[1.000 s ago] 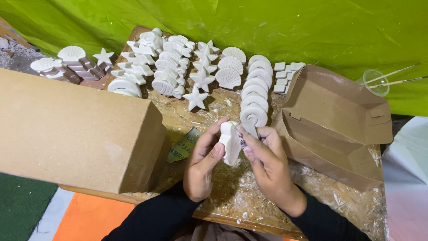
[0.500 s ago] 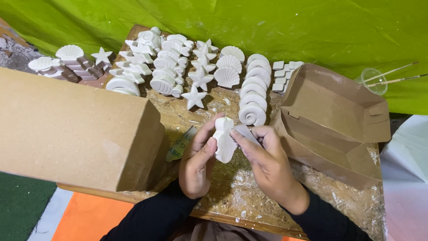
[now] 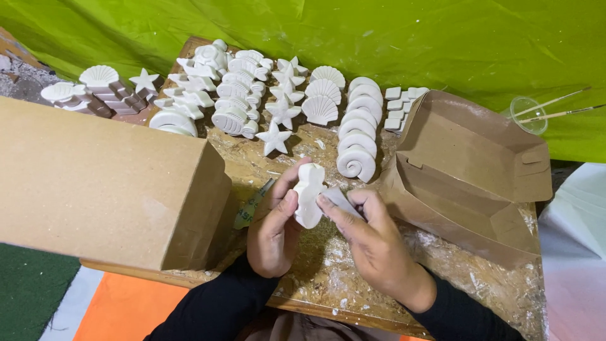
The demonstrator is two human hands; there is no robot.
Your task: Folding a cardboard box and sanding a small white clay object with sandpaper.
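My left hand (image 3: 273, 228) grips a white plaster figure (image 3: 308, 196) and holds it upright over the wooden board (image 3: 328, 278). My right hand (image 3: 369, 237) presses a small grey piece (image 3: 339, 201), perhaps sandpaper, against the figure's right side. Behind the hands, rows of white plaster shapes lie on the board: stars (image 3: 274, 138), scallop shells (image 3: 320, 108) and spiral shells (image 3: 356, 162). White dust covers the board under my hands.
A closed brown cardboard box (image 3: 107, 183) fills the left. An open brown paper box (image 3: 470, 170) stands at the right. Green sheet (image 3: 391, 38) covers the back. A clear cup (image 3: 529, 113) with two brushes sits far right. More shells on small blocks (image 3: 95, 88) lie far left.
Both hands have kept their grip and turned the figure slightly; the right hand has shifted along its side. The rest has stayed in place.
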